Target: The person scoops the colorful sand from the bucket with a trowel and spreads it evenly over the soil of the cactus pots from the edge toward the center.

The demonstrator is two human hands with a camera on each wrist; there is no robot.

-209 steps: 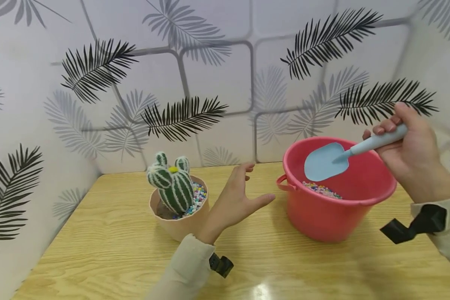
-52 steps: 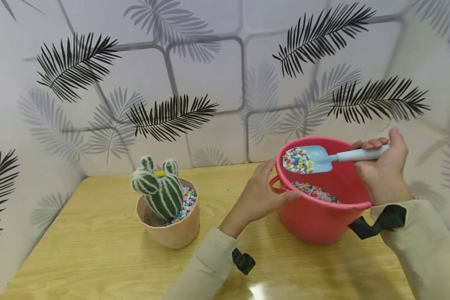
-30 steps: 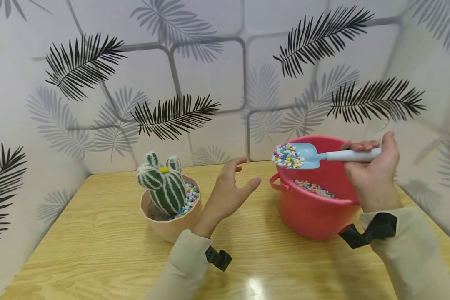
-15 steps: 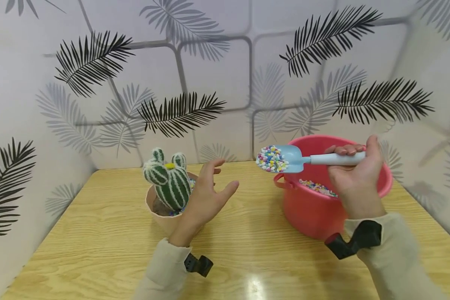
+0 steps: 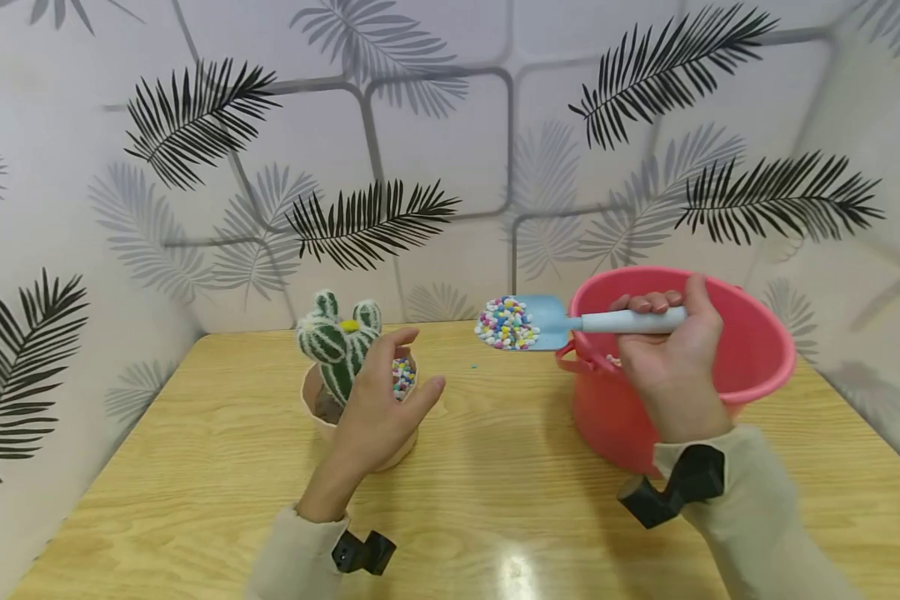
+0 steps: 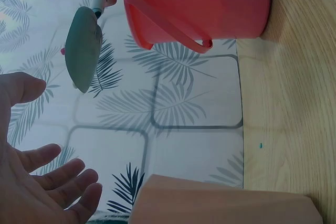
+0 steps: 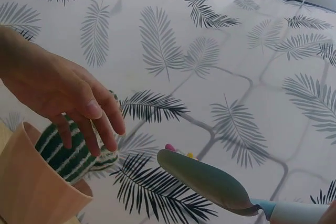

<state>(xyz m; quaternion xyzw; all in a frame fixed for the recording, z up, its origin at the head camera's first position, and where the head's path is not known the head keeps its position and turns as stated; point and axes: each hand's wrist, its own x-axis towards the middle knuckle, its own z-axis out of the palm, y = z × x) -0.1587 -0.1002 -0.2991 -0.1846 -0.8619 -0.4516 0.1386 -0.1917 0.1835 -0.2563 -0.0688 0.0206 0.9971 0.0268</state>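
My right hand point(image 5: 671, 354) grips the pale handle of a light blue garden trowel point(image 5: 546, 321). Colourful pebbles point(image 5: 507, 323) are heaped on its blade, which is held level past the left rim of the red bucket point(image 5: 765, 367). My left hand point(image 5: 378, 408) holds nothing; its fingers are spread loosely in front of the peach flower pot point(image 5: 315, 400), hiding part of it. In the pot stands a green and white knitted cactus point(image 5: 337, 354) with a yellow top, leaning, and more pebbles show at its right. The right wrist view shows the left hand point(image 7: 68, 93) close over the cactus.
Pebbles at the bottom of the bucket are mostly hidden by the right hand. The bucket's handle point(image 6: 173, 30) hangs at its side. A tiny teal pebble point(image 6: 261, 145) lies on the wooden table point(image 5: 480, 500). Behind it rises a leaf-patterned wall point(image 5: 450, 150).
Over seven seconds the empty trowel has been loaded with pebbles. It has since moved left out of the bucket. My left hand has let go of the bucket rim and moved left to the pot.
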